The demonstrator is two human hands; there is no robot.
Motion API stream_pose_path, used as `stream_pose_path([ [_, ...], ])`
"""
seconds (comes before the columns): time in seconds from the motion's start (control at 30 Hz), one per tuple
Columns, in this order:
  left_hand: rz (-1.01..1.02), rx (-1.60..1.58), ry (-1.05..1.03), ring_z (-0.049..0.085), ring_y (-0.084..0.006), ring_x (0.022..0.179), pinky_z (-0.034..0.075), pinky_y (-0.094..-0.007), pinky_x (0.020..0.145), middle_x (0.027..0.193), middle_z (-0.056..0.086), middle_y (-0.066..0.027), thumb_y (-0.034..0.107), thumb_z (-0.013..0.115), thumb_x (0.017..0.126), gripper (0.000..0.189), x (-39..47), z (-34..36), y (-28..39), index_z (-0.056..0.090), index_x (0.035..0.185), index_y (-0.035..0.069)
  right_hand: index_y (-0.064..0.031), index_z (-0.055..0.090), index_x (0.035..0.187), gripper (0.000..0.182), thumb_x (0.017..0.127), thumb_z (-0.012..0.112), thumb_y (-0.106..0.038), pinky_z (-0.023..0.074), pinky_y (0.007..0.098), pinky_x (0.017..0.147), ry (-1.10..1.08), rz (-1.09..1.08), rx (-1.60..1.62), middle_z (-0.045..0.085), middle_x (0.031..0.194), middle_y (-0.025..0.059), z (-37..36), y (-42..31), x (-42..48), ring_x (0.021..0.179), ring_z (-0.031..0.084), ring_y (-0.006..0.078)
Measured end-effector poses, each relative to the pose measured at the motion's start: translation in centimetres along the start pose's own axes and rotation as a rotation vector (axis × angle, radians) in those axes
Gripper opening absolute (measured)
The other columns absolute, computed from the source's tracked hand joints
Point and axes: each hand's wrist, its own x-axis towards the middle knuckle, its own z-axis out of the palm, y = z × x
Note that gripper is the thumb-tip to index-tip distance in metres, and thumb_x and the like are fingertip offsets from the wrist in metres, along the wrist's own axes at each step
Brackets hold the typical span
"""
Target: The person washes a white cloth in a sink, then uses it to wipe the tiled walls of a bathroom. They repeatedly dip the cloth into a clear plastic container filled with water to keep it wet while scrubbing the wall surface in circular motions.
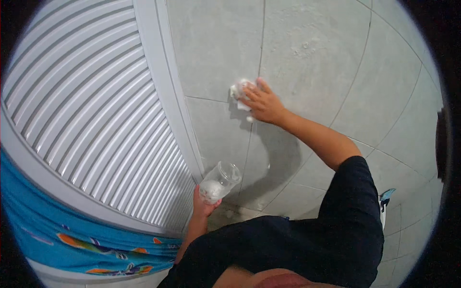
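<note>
With fingers spread, my right hand presses a white foamy pad against a grey tiled wall. Whether the pad is sponge or cloth cannot be told, as the hand covers part of it and blurs. A small white blob sits just below the pad, close to a grout line. Lower down, my left hand holds a clear plastic cup, tilted and apart from the wall. White, foam-like material lies in the cup's lower part.
A white louvered door in a pale frame stands at the left. Over its lower end hangs a blue patterned towel. Whitish residue marks the upper wall. A small blue item shows at the right behind my sleeve.
</note>
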Motion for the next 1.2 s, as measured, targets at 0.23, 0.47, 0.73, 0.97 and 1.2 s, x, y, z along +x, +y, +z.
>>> stream_pose_path([
  [0.23,-0.029,-0.009,-0.057,0.045,-0.0309,0.106,0.039,-0.0463,0.080,0.117,0.046,-0.0095,0.058,0.041,0.076,0.060,1.8,-0.8,2.3,0.043,0.117,0.015,-0.0061,0.050,0.109,0.037,0.078,0.050,-0.026,0.0317,0.0442,0.090,0.468,0.380,-0.419,0.049,0.111,0.0158,-10.8,15.5,12.5,0.104,0.045,0.0277],
  [0.47,-0.079,0.009,-0.091,0.043,-0.0304,0.108,0.036,-0.0453,0.083,0.117,0.047,-0.0081,0.056,0.041,0.077,0.057,2.2,1.9,3.8,0.043,0.117,0.015,-0.0045,0.049,0.110,0.037,0.078,0.050,-0.022,0.0337,0.0393,0.089,0.252,0.482,-0.168,0.047,0.111,0.0136,-6.9,12.9,21.7,0.105,0.043,0.0272],
  [0.73,-0.128,-0.065,-0.315,0.044,-0.0296,0.106,0.038,-0.0443,0.081,0.117,0.046,-0.0095,0.057,0.048,0.074,0.061,3.1,1.7,4.1,0.041,0.117,0.014,-0.0109,0.055,0.109,0.037,0.073,0.048,-0.012,0.0244,0.0448,0.100,0.109,-0.122,0.030,0.048,0.117,0.0108,-2.2,5.4,7.9,0.117,0.038,0.0277],
  [0.97,-0.135,-0.033,-0.320,0.044,-0.0305,0.105,0.039,-0.0438,0.081,0.117,0.045,-0.0117,0.059,0.048,0.074,0.063,2.7,2.6,4.3,0.041,0.117,0.013,-0.0079,0.050,0.113,0.040,0.076,0.052,-0.022,0.0298,0.0401,0.094,0.460,0.246,-0.632,0.047,0.118,0.0086,-14.8,20.5,16.4,0.112,0.039,0.0299],
  [1.2,-0.132,-0.036,-0.273,0.044,-0.0308,0.106,0.039,-0.0437,0.081,0.115,0.047,-0.0118,0.058,0.049,0.074,0.061,2.6,2.9,4.3,0.044,0.114,0.012,-0.0110,0.056,0.105,0.034,0.074,0.047,-0.019,0.0333,0.0420,0.089,0.232,0.253,-0.241,0.052,0.108,0.0125,-6.7,11.1,23.9,0.095,0.051,0.0264],
])
